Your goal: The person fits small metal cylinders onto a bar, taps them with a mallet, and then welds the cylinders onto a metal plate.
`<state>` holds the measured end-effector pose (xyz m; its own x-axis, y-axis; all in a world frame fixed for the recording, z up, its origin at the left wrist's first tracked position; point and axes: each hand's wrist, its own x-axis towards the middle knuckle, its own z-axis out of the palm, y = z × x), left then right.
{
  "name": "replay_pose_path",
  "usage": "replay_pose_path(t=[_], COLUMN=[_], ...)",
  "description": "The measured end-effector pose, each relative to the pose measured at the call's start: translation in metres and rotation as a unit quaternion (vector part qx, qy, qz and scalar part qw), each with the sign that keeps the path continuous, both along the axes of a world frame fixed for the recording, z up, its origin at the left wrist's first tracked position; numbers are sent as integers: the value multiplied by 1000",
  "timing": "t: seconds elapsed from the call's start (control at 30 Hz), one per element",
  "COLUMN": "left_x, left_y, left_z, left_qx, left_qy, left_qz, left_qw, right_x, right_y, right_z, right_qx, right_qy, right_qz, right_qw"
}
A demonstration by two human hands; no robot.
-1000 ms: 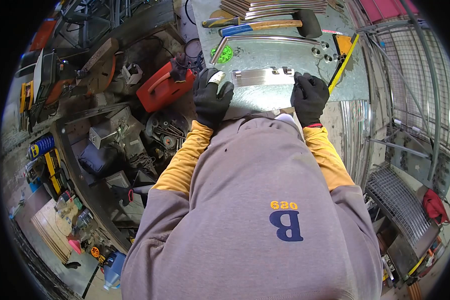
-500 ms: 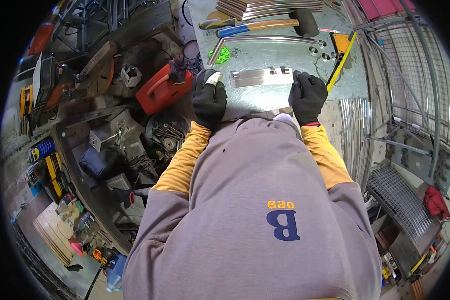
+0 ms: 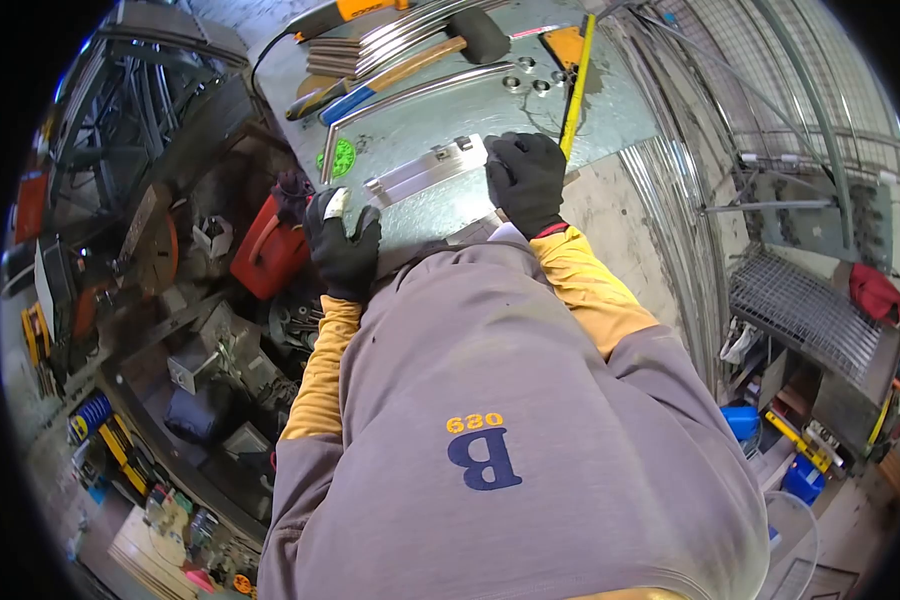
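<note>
A shiny metal plate [image 3: 422, 176] with small raised brackets lies on the metal-topped table [image 3: 410, 222]. My right hand [image 3: 528, 180], in a black glove, is at the plate's right end with its fingers curled. The glove hides whether anything is between them. Below the plate's left end, my left hand [image 3: 345, 243] rests by the table's near edge. Its thumb stands apart from the fingers, and nothing shows in it. White material [image 3: 337, 203] is wrapped on one left finger. A bent metal tube [image 3: 420, 92] lies beyond the plate, beside a green disc [image 3: 338, 158].
Farther back lie a mallet [image 3: 410, 64], metal strips [image 3: 395, 38] and an orange power tool [image 3: 345, 12]. Several small metal rings [image 3: 526, 64] and a yellow rule [image 3: 577, 95] are at the right. A red case [image 3: 270, 248] stands left of the table.
The view has swung, so the table appears tilted and shifted left. My left thumb has spread from the fingers. My right hand still sits by the plate's right end.
</note>
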<state>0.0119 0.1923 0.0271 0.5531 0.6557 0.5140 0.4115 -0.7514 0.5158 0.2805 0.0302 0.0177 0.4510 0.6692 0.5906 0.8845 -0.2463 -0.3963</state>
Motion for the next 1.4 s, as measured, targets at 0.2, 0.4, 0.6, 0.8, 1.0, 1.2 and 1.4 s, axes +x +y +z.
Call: replay_pose_path(t=[0.2,0.4,0.6,0.8,1.0,1.2,1.4], left_x=[0,-1,-3,-3,-2,-2,-2], left_y=[0,-1,0,-1,-1,-2,-2], left_z=[-2,-3,-10,-9,-11,-10,-9], left_qx=[29,26,23,14,12,11,11], left_qy=[30,62,70,67,58,55,47], left_qz=[-10,6,5,7,13,13,13], left_qw=[999,998,997,998,998,998,999], right_x=[-2,-2,-1,-1,0,0,1], right_y=[-2,0,-1,-1,0,0,1], right_z=[6,-3,-1,1,0,-1,-1], right_qx=[19,36,40,41,43,42,49], right_qy=[20,22,40,37,33,29,28], right_qz=[13,-2,0,0,2,5,8], right_qw=[1000,999,998,999,999,999,998])
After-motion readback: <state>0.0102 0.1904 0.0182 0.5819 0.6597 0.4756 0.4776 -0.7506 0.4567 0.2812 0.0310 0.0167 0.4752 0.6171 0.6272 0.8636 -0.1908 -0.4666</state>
